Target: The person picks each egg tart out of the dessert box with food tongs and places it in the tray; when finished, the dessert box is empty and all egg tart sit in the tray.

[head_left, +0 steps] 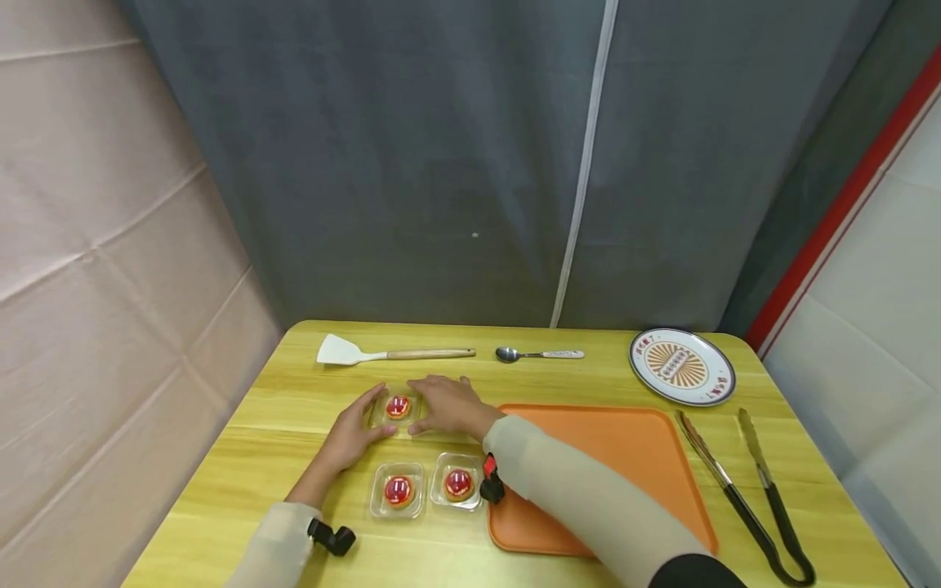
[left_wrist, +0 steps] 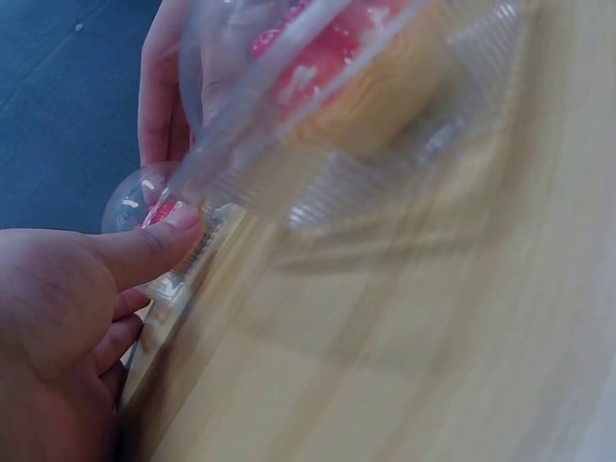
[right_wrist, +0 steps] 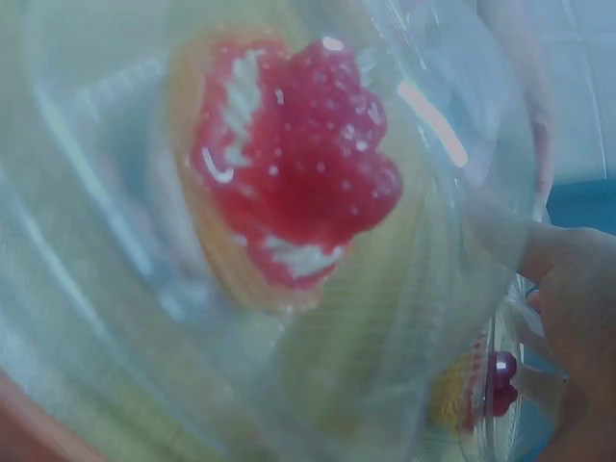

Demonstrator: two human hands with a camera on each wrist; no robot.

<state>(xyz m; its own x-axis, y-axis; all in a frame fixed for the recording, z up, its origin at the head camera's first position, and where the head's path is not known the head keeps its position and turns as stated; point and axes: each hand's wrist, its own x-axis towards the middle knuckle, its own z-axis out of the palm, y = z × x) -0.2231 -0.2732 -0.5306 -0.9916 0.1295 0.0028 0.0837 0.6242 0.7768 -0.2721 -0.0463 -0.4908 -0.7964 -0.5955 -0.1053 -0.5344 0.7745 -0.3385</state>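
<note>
Clear domed tart box (head_left: 398, 398), red-topped tart (head_left: 399, 408) inside: appears to rest on wood-grain table (head_left: 272, 433), beyond two matching boxes (head_left: 398, 491), left of orange tray (head_left: 603, 441). Left hand (head_left: 348, 435) grips box's left side, thumb over edge. Right hand (head_left: 451, 406) spread at opposite side; firmness cannot be told. Judged handling: light, thin plastic, slick, easily dented; topping fragile. Recommended hold: both sides, low, level, dome unpressed.

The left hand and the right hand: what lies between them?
In the head view, a clear container with a red-topped tart lies between the left hand and right hand.
</note>
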